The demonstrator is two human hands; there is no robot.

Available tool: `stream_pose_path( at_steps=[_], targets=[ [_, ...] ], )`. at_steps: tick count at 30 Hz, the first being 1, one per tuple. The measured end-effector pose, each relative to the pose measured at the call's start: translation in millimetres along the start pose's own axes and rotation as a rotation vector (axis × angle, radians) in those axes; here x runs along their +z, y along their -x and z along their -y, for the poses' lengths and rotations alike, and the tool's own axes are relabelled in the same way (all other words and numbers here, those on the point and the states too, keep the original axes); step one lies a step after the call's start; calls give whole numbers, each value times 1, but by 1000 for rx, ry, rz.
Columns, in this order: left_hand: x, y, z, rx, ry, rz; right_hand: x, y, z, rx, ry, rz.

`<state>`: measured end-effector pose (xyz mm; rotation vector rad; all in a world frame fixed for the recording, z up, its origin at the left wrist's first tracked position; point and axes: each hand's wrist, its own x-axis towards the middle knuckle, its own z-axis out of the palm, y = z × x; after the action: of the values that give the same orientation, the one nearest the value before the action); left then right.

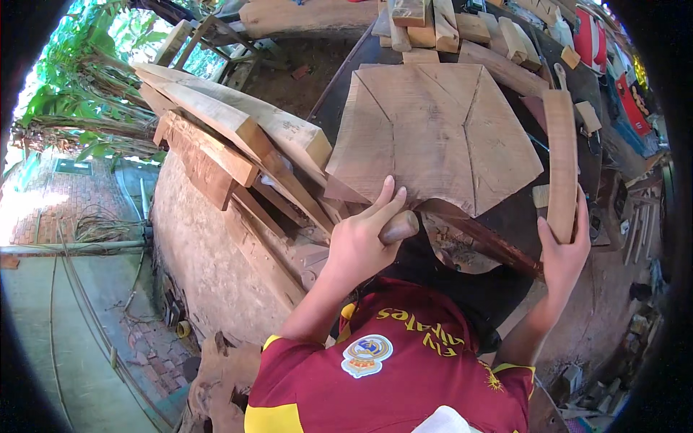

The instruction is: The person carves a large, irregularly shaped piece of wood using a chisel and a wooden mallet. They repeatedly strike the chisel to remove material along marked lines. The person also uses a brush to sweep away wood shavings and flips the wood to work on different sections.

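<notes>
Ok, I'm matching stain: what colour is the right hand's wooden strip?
The wooden strip is light brown; head view.

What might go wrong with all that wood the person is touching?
Perhaps a few things:

The right hand grips the long narrow piece of wood near one end, so it might tip or slip.

The left hand holds a rounded wooden piece beside the near edge of the wide board. That edge looks rough, so it might give a splinter.

The thick beams piled at the left might shift if bumped.
</notes>
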<state>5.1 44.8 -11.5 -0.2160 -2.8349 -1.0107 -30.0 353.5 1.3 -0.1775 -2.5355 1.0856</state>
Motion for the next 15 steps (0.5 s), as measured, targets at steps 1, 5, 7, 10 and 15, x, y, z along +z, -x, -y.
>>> stream_pose_path(
  at_steps=[1, 5, 7, 10, 15],
  targets=[
    [2, 1, 2, -4, 10, -6, 0, -7, 0, -29, 33, 20],
    [2, 0, 7, -7, 56, 0, -2, -50, 1, -209, 245, 52],
    [2, -1, 11, -12, 75, 15, 4, -73, -1, -297, 338, 40],
    [4, 1, 15, -13, 135, 5, 18, -113, -10, -305, 483, 51],
    [5, 0, 17, 14, 195, -30, 40, -148, -32, -405, 486, 112]
  ],
)
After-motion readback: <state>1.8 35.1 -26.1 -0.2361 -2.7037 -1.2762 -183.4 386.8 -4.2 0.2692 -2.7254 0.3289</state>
